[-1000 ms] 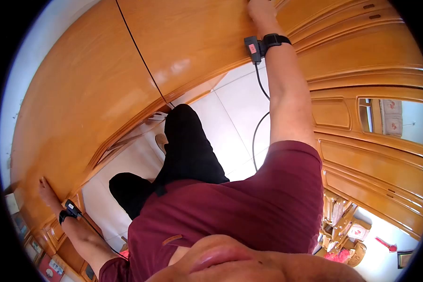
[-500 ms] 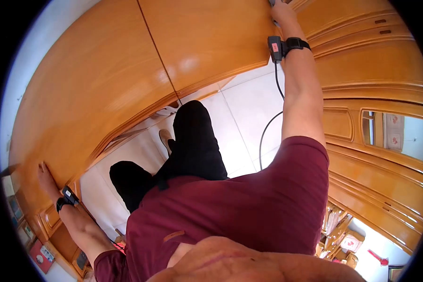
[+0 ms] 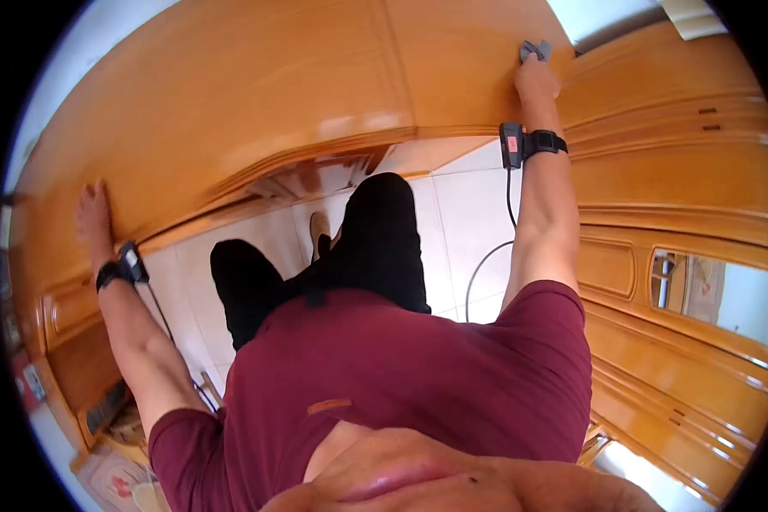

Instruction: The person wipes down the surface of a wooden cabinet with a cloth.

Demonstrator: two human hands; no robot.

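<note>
My right hand is closed around a crumpled grey cloth, near the far right corner of a glossy orange-brown wooden desk top. The cloth pokes out beyond my fingers and touches the wood. At the left end of the same surface lies my left hand, palm down with its fingers stretched out and nothing in it. Each wrist carries a black strap with a small dark box, such as the right wrist box, and a cable runs from it.
Along the right stand wooden cabinets with drawers and a mirror or glass panel. My black-trousered knees are below the desk's front edge, over a white tiled floor. A cable loops beside my right arm.
The view has turned and shifted, bringing the desk's far right corner into sight. My right hand and the grey cloth now show more fully. My left hand stays flat on the desk.
</note>
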